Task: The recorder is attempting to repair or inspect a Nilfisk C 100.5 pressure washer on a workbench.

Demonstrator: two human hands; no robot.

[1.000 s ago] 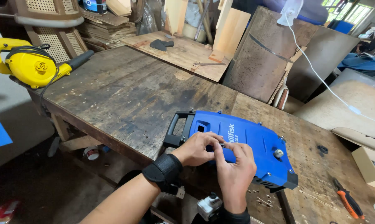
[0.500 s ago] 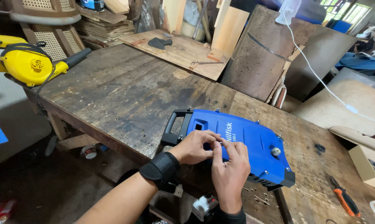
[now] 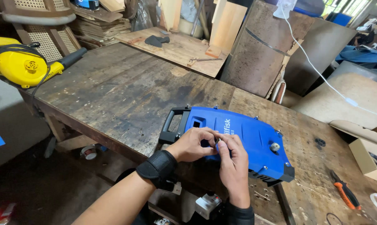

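Head view: both hands meet on the blue casing [image 3: 255, 141], lying lengthwise on the bench [image 3: 113, 96]. Left hand [image 3: 192, 145] and right hand [image 3: 234, 164] pinch something small between curled fingertips; what, I cannot tell.

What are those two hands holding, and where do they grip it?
Both hands, left hand and right hand, pinch a small dark part at their fingertips, over the blue casing. What the part is cannot be told.
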